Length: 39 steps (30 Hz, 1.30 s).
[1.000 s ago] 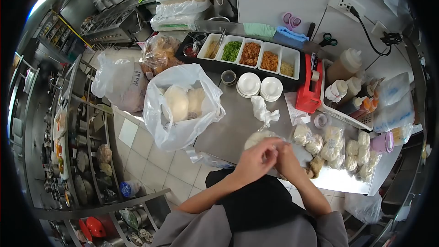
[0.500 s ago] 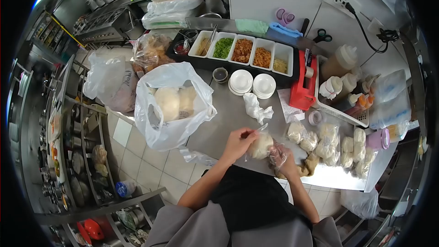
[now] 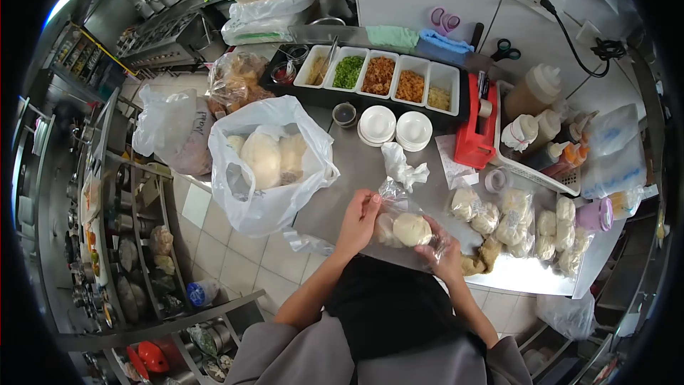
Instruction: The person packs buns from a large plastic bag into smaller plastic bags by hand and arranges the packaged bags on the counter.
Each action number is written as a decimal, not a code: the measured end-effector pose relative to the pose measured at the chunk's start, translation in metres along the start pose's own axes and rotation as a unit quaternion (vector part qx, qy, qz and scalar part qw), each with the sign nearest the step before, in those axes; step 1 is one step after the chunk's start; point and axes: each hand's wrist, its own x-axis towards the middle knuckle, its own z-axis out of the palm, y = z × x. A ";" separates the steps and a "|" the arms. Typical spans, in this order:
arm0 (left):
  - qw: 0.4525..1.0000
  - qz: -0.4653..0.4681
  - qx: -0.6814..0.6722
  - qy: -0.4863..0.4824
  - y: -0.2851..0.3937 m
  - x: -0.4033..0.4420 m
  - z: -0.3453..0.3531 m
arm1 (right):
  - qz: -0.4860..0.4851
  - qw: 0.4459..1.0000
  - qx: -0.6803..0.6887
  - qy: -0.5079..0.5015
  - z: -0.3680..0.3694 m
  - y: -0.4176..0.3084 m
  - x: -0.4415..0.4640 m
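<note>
In front of me is a thin clear plastic bag [image 3: 396,202] with pale, round, dough-like pieces in and beside it. The nearest piece, a smooth pale ball [image 3: 412,229], lies by the bag's right end. My left hand [image 3: 359,221] pinches the upper left edge of the bag between thumb and fingers. On the other side, my right hand [image 3: 444,251] is closed around the ball's lower right, with clear film over its fingers. Whether the ball is inside the bag or at its mouth I cannot tell. Just right of that hand lies a brown cloth-like lump [image 3: 482,257].
Several bagged pale portions [image 3: 514,217] sit to the right. A large white bag [image 3: 267,207] with pale rounds stands left. Beyond are white dishes [image 3: 377,125], crumpled tissue [image 3: 400,165], a topping tray [image 3: 381,78], a red holder [image 3: 475,135] and a bottle basket [image 3: 539,171].
My left hand has moved left and up slightly, stretching the plastic. The pale ball has turned and shows more plainly, and my right hand sits lower beside it.
</note>
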 end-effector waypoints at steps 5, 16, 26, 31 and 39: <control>0.991 -0.057 0.118 -0.018 -0.024 0.001 -0.001 | 0.042 0.986 -0.160 0.010 -0.015 -0.009 0.000; 0.897 -0.356 -0.250 -0.079 -0.015 -0.003 -0.006 | 0.029 0.997 -0.024 0.070 -0.029 -0.015 -0.010; 0.948 -0.270 -0.103 -0.130 0.004 -0.013 0.015 | 0.078 0.994 -0.049 0.061 -0.040 -0.032 -0.014; 0.966 -0.215 -0.088 -0.116 -0.019 0.001 0.018 | 0.037 0.993 -0.113 -0.008 -0.044 -0.015 -0.019; 0.975 -0.172 -0.033 -0.134 -0.003 0.005 0.022 | -0.122 0.972 -0.199 0.036 -0.038 0.004 -0.030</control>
